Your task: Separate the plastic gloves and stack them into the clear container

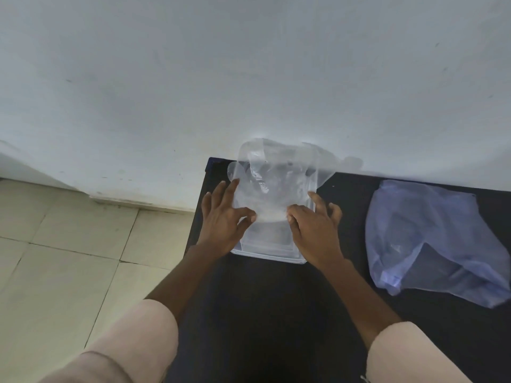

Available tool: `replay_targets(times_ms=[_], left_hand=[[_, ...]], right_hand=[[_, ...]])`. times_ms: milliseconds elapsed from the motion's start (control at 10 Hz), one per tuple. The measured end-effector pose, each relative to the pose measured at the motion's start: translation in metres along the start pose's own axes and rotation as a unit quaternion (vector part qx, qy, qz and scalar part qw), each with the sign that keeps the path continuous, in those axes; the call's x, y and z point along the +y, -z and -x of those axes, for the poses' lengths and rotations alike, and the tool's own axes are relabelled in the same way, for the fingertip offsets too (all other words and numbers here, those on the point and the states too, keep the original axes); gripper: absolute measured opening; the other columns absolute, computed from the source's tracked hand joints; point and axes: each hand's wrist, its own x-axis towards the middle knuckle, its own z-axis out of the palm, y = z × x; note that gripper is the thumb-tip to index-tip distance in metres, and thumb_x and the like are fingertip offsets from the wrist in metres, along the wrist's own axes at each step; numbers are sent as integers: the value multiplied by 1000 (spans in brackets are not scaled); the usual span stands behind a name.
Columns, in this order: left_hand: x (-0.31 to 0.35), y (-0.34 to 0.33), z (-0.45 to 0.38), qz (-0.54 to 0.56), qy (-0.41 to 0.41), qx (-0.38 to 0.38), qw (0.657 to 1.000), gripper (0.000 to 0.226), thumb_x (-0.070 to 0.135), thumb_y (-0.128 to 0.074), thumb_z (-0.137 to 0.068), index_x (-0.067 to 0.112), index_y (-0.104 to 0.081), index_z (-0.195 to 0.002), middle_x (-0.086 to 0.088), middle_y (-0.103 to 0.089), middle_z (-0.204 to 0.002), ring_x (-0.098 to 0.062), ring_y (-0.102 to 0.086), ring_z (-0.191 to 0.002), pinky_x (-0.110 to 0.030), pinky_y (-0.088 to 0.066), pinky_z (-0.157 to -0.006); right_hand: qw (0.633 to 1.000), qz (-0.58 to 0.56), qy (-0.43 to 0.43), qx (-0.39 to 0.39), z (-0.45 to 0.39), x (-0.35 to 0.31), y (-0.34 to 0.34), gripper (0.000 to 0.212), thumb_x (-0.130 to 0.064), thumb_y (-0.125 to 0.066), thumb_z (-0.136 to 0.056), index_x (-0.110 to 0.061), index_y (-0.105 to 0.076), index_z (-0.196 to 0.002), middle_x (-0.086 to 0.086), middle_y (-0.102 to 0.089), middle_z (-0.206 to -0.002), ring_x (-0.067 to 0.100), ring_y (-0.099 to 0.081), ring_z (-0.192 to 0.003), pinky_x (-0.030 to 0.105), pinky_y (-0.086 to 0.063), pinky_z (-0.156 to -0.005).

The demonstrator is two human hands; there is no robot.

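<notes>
A clear rectangular container (265,257) stands on a black table near its left edge. Thin clear plastic gloves (272,175) lie over and inside it, their far ends spilling past the container toward the wall. My left hand (224,217) rests at the container's left side, thumb and forefinger pinching the glove's near edge. My right hand (315,225) is at the right side, its fingertips pinching the same edge, the other fingers spread on the container rim.
A bluish plastic bag (431,239) lies crumpled on the black table (276,313) to the right. A white wall (249,78) rises directly behind the table. Pale floor tiles (69,244) show to the left of the table edge.
</notes>
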Motion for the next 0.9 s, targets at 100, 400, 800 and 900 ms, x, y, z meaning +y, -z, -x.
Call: replay_targets(times_ms=[100,400,800,900], left_hand=[[-1,0,5,-9,-2,-18,1000,27,48,-53,-89,34,-77,-84,-10,-29,-159,-38,-19,-146,-64,-17,-113],[-10,13,5,-67,-29,-190,979,36,60,-49,-89,37,-76,-98,2,-7,-165,-28,8,-151,-57,9,-117],[-2,54,17,-42,-67,-137,987,53,60,-40,-84,35,-60,-127,-5,-20,-163,-29,-8,-151,-57,-9,-117],[5,70,24,90,-49,-65,993,43,50,-54,-86,32,-60,-125,-3,-42,-152,-25,-32,-143,-53,-27,-114]], right_hand=[[998,33,10,-50,2,1,4,16,-26,-46,-96,-23,-62,-94,-4,-72,-106,26,-26,-145,50,-8,-107],[968,146,81,-189,4,15,14,27,-39,-43,-93,-34,-68,-99,-6,-31,-157,28,10,-149,57,12,-109],[975,70,113,-177,9,8,44,32,-31,-53,-91,-28,-59,-122,-1,-36,-155,27,-10,-149,50,-9,-114],[990,-30,90,-101,19,-6,60,37,-26,-57,-90,-23,-55,-127,2,-48,-145,27,-35,-138,45,-27,-108]])
